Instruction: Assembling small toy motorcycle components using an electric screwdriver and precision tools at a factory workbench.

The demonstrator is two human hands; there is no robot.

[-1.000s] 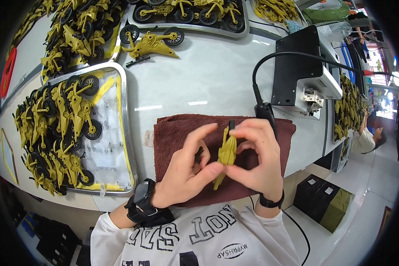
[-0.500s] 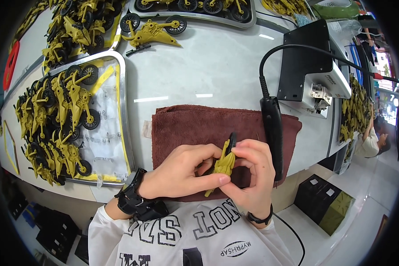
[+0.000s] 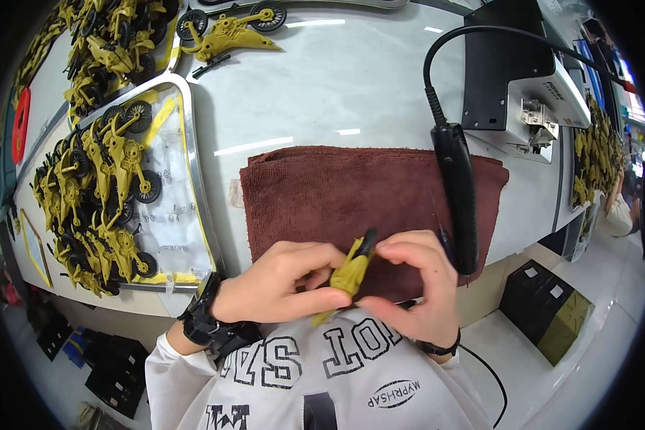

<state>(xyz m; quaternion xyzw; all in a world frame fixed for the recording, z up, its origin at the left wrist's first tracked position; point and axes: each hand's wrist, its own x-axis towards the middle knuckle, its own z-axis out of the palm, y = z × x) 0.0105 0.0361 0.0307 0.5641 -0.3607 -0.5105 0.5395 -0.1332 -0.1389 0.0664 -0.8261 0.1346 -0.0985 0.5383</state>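
My left hand [image 3: 283, 283] grips a small yellow toy motorcycle [image 3: 349, 278] between thumb and fingers, low over a folded brown towel [image 3: 308, 193]. The toy stands tilted, its black wheel [image 3: 368, 242] pointing up and away from me. Close on its right side is my right hand [image 3: 426, 283], with thumb and forefinger spread apart and its other fingers curled behind. I see nothing held in it, though its palm side is partly hidden. A black corded handpiece [image 3: 457, 201] rests across the towel's right part.
Trays of yellow toy motorcycles [image 3: 100, 193] stand at the left. Another toy motorcycle [image 3: 229, 37] lies on the grey table [image 3: 322, 93] beyond the towel. A black and white machine [image 3: 523, 86] stands at the right, its cable [image 3: 437, 43] arching over the table. Dark boxes [image 3: 537, 304] sit below.
My right fingers have come off the toy's wheel and opened. The left hand has shifted slightly left and toward me with the toy. The whole view has shifted a little.
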